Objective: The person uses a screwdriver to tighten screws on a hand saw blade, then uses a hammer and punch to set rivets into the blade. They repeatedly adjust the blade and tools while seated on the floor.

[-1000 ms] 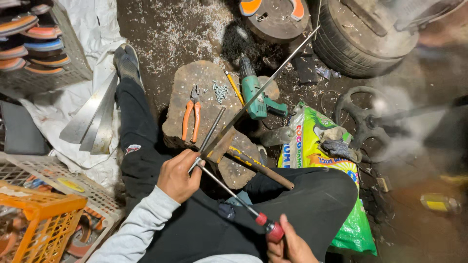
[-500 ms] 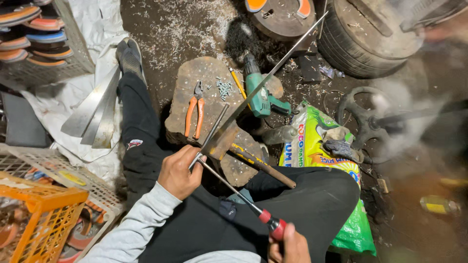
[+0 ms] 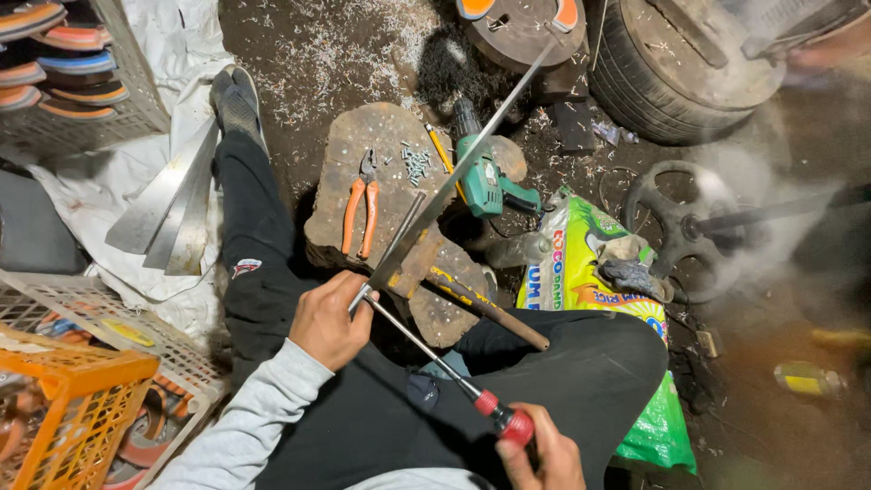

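The screwdriver (image 3: 472, 388) is showing a red handle and a silvery shaft. The pliers (image 3: 359, 209) are showing orange grips, the drill (image 3: 481, 172) a green body. The crate (image 3: 68, 399) is glowing orange. The sack (image 3: 599, 299) is showing green with yellow, white and orange print. The trousers (image 3: 272, 272) are looking black, the sleeve (image 3: 245, 426) pale grey.

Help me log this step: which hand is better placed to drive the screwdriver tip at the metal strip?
Right. The right hand grips the red screwdriver handle, its tip at the metal strip's near end. The left hand is pinching that end, so it likely stays as the steadying hand.
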